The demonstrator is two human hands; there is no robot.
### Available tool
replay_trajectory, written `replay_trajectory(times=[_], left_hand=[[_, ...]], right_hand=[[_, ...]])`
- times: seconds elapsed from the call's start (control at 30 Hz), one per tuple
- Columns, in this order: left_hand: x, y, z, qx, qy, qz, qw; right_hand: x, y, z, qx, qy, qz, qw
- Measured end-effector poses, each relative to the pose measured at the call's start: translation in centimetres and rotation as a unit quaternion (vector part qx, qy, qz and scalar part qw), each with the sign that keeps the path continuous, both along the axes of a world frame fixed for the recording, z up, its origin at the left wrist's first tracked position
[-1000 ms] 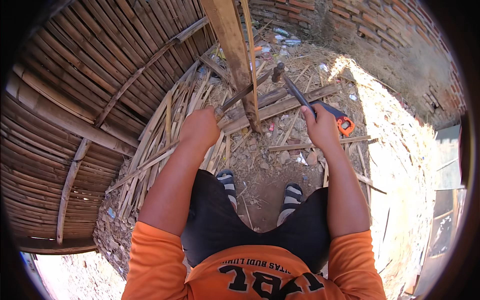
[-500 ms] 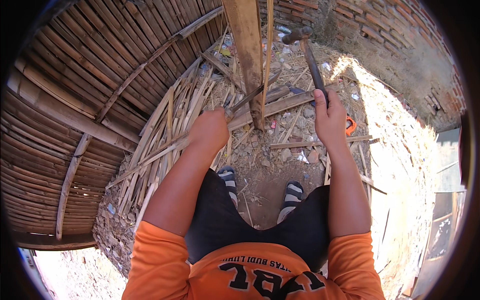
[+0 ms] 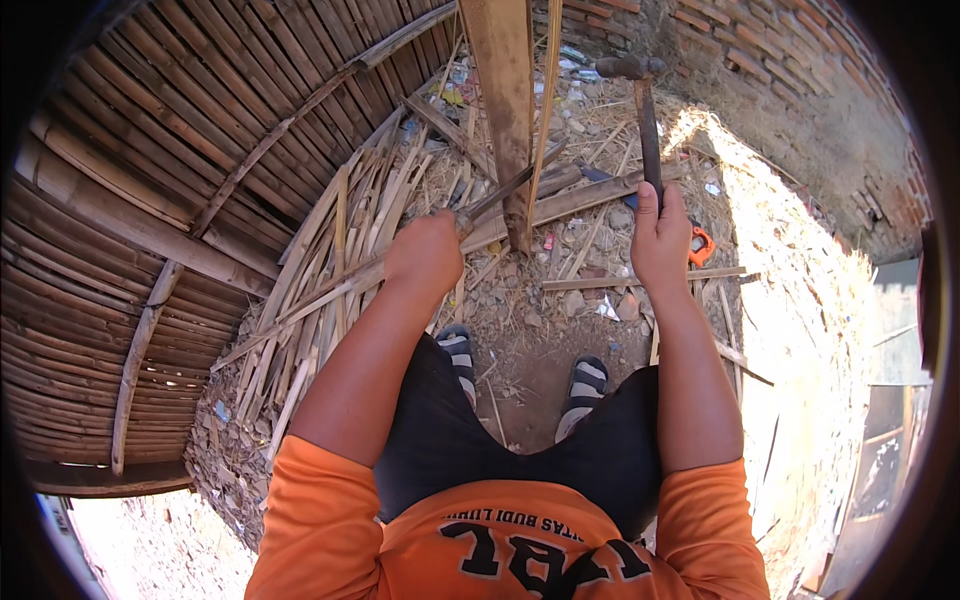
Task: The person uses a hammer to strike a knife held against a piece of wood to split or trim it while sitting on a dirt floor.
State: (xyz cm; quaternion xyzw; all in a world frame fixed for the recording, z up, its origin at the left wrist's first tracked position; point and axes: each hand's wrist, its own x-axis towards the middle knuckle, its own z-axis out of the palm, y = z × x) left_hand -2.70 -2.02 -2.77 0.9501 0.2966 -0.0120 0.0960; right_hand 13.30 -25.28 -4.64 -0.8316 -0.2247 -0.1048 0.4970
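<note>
My left hand (image 3: 425, 255) is closed round the handle of a machete-like knife (image 3: 498, 193). Its dark, slightly curved blade points up and right and crosses the upright wooden post (image 3: 497, 80). A thin bamboo strip (image 3: 545, 110) stands along the post's right side, by the blade's far end; whether they touch I cannot tell. In my right hand (image 3: 660, 240) is a hammer (image 3: 648, 130), gripped by its dark handle with the thumb along it. The hammer's head is up at the far end, to the right of the post and apart from the blade.
Split bamboo strips (image 3: 325, 235) lie heaped on the left beside a slatted bamboo wall (image 3: 130, 130). A long wooden piece (image 3: 580, 207) lies behind the post. An orange tape measure (image 3: 702, 246) is by my right wrist. A brick wall (image 3: 790, 90) curves round the far right.
The hammer has swung a little to the right and stands more upright. My left hand and the knife have shifted only slightly in the picture.
</note>
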Motion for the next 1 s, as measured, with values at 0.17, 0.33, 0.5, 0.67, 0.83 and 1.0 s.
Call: replay_trajectory(times=[0.17, 0.33, 0.5, 0.67, 0.83, 1.0], left_hand=[[0.7, -0.2, 0.3, -0.008, -0.007, -0.019, 1.0], [0.3, 1.0, -3.0, -0.015, -0.047, 0.008, 0.999], [0.9, 1.2, -3.9, -0.018, -0.051, 0.002, 0.999], [0.4, 1.0, -3.5, -0.028, -0.004, 0.004, 1.0], [0.4, 0.6, -3.8, -0.03, -0.022, 0.014, 0.999], [0.8, 0.4, -3.7, -0.027, 0.0, 0.004, 1.0]], right_hand=[[1.5, -1.0, -3.8, -0.172, 0.028, 0.06, 0.983], [0.2, 0.0, -0.2, -0.007, 0.006, 0.012, 1.0], [0.9, -0.6, -3.1, -0.088, -0.017, 0.022, 0.996], [1.6, -0.4, -2.9, -0.155, 0.011, 0.023, 0.988], [0.2, 0.1, -0.3, -0.01, 0.003, 0.002, 1.0], [0.4, -0.1, -5.1, -0.213, 0.016, 0.084, 0.973]])
